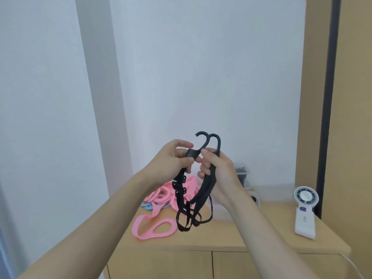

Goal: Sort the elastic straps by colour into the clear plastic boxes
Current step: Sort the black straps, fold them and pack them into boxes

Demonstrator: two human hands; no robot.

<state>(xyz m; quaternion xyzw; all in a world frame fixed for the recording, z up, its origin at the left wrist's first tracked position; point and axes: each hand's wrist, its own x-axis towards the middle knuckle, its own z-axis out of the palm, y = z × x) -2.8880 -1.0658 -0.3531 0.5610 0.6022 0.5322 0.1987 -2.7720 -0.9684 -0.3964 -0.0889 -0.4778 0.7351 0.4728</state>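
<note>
Aloft, left hand (173, 159) and right hand (218, 170) fingers (207, 156) clutch black straps (187, 210), partly hiding pink straps (159, 198).

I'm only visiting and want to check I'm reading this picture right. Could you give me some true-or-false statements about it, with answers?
1. The left hand and the right hand both hold the black straps. True.
2. The pink straps lie heaped on the cabinet top. True.
3. The black straps lie flat on the cabinet top. False: they hang in the air from the hands.
4. The white fan stands left of the pink straps. False: it stands to their right.
5. Blue straps lie at the heap's left edge. True.
</note>
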